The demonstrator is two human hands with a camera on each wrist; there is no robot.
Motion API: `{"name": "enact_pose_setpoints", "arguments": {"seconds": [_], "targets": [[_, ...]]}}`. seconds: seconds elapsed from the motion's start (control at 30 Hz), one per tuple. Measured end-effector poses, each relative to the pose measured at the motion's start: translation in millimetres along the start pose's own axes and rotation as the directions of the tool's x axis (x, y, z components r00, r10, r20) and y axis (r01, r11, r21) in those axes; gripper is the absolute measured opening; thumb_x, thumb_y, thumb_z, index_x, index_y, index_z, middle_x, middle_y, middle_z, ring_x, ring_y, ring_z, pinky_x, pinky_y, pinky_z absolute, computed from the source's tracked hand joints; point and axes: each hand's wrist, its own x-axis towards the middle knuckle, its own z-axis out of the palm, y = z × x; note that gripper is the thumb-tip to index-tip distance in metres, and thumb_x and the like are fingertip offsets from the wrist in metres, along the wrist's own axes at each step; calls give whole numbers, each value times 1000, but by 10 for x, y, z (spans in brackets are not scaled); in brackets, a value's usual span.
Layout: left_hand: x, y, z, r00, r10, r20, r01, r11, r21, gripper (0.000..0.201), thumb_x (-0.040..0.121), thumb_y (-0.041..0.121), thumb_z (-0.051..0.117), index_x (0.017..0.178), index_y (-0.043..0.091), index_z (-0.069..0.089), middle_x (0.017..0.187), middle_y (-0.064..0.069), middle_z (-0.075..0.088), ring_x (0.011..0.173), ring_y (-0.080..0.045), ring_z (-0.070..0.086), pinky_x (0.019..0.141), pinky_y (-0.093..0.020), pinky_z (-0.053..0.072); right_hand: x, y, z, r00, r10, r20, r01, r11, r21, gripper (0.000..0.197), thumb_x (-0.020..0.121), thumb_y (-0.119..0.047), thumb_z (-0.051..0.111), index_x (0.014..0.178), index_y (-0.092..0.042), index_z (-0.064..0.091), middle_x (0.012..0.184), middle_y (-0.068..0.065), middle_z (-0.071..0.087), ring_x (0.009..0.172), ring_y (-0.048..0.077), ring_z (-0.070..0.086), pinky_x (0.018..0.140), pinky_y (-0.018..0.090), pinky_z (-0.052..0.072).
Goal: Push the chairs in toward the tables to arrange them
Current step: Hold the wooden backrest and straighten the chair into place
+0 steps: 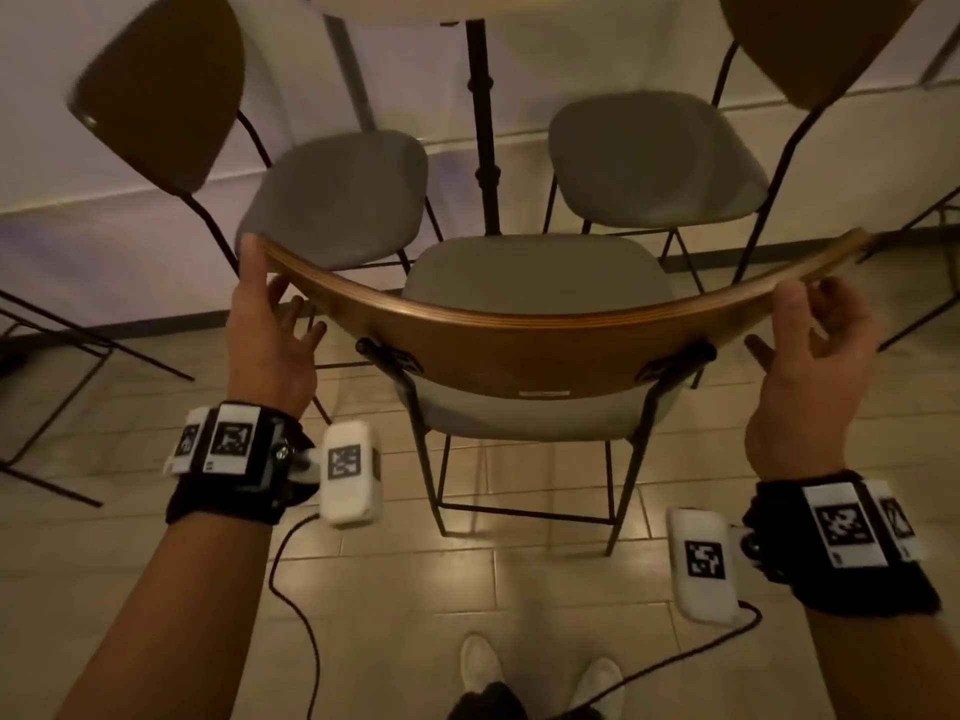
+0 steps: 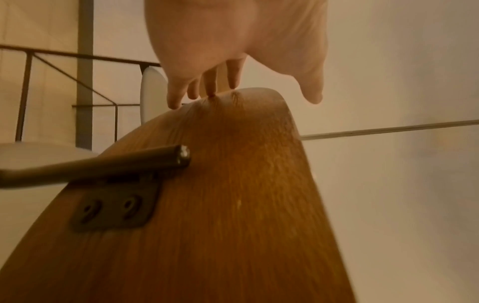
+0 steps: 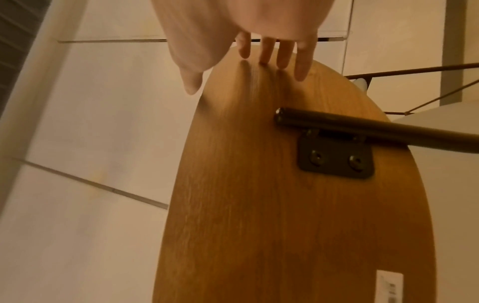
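A: Nearest to us, our white shoes (image 1: pixel 540 672) on the tiled floor (image 1: pixel 395 589), directly behind the wooden-backed chair (image 1: pixel 530 350). Marker bands on both wrists.

B: Hands next. Our left hand (image 1: pixel 270 324) sits at the left end of that chair's curved backrest, thumb up on the top edge. The left wrist view shows the fingers (image 2: pixel 210 82) straight, tips touching the rear of the wood. Relaxed, not clamped.

A: Our right hand (image 1: pixel 810 350) is at the right end, thumb on the top edge. The right wrist view shows its fingers (image 3: pixel 282 53) spread flat against the backrest. No curl around it, so also loose.

B: Black bracket (image 3: pixel 337 157) bolted to the backrest, frame tube above it.

A: Beyond the backrest, the chair's grey seat (image 1: pixel 535 272) points toward the table's black leg (image 1: pixel 483 127). The seat lies short of the white tabletop (image 1: pixel 415 5).

B: Past the seat, two more chairs flank that leg: left chair (image 1: pixel 337 194), right chair (image 1: pixel 649 158), both with grey seats and brown backs.
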Motion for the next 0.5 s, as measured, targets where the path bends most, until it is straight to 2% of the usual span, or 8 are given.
{"name": "enact_pose_setpoints", "arguments": {"seconds": [0.1, 0.17, 0.2, 0.27, 0.33, 0.4, 0.5], "targets": [[98, 87, 66, 999, -40, -22, 40, 999, -12, 80, 70, 59, 68, 139, 23, 48, 132, -2, 56, 123, -23, 54, 97, -40, 51, 104, -13, 15, 997, 68, 23, -69, 998, 6, 72, 83, -46, 63, 143, -17, 36, 124, -18, 51, 103, -13, 56, 104, 35, 48], [126, 105, 87, 998, -56, -5, 56, 998, -6, 74, 75, 57, 64, 138, 20, 49, 127, -4, 60, 117, -23, 59, 89, -37, 56, 148, -23, 34, 995, 93, 31, -94, 996, 13, 90, 71, -59, 64, 145, -19, 33, 135, -12, 49, 110, -9, 55, 104, 36, 48], [133, 105, 93, 999, -52, 4, 52, 999, 3, 72, 77, 57, 61, 138, 20, 49, 126, -5, 60, 115, -23, 61, 87, -37, 57, 169, -16, 43, 994, 99, 44, -99, 995, 14, 94, 69, -63, 64, 147, -22, 31, 142, -9, 46, 116, -5, 54, 104, 38, 47], [138, 67, 81, 999, -39, 21, 39, 999, 22, 71, 79, 57, 59, 139, 20, 47, 128, -6, 60, 114, -23, 61, 88, -39, 57, 174, 46, 45, 989, 120, 89, -121, 993, 4, 91, 78, -64, 59, 152, -30, 19, 153, -7, 35, 129, 6, 46, 105, 44, 42], [125, 35, 63, 999, -26, 25, 25, 999, 23, 70, 80, 58, 58, 139, 20, 47, 129, -6, 60, 115, -23, 61, 90, -42, 56, 170, 126, 40, 986, 133, 99, -134, 991, 3, 84, 85, -60, 49, 153, -36, 5, 158, -8, 23, 135, 13, 38, 103, 49, 39], [112, 20, 51, 1000, -15, 15, 15, 1000, 17, 69, 81, 57, 57, 138, 20, 48, 128, -6, 60, 115, -23, 61, 92, -42, 55, 188, 185, 56, 989, 114, 94, -119, 992, 47, 81, 88, -56, 45, 153, -36, 0, 159, -7, 20, 134, 14, 38, 100, 48, 45], [86, -12, 42, 1000, -13, 10, 13, 1000, 20, 70, 81, 57, 57, 139, 19, 46, 130, -7, 58, 117, -24, 59, 97, -44, 53, 264, 224, 52, 989, 117, 86, -125, 988, 87, 83, 87, -57, 47, 153, -37, 2, 157, -5, 25, 132, 14, 41, 92, 41, 53]]}}
